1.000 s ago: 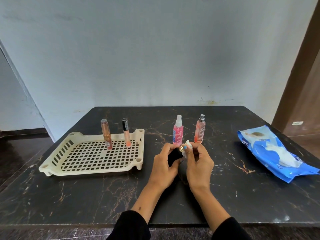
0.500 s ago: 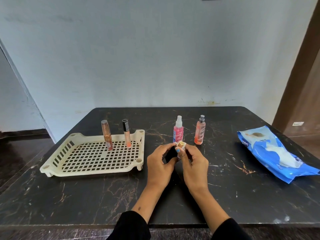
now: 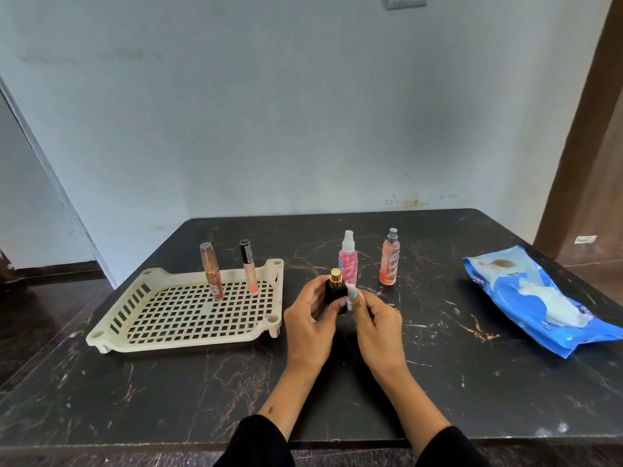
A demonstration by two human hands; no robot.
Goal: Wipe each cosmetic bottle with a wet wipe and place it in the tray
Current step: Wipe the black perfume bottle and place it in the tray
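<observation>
Left hand [image 3: 308, 313] grips the small black bottle [image 3: 333, 293] upright; right hand [image 3: 377, 318] pinches the wipe [image 3: 350, 296] against its side. Wet glass could slip from that hold and topple the pink bottle [image 3: 347, 261] just behind.

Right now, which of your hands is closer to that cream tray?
Left. The left hand, holding the black bottle, sits just right of the cream tray's near right corner. The right hand, pinching the wet wipe, is farther right, beyond the bottle.
</observation>
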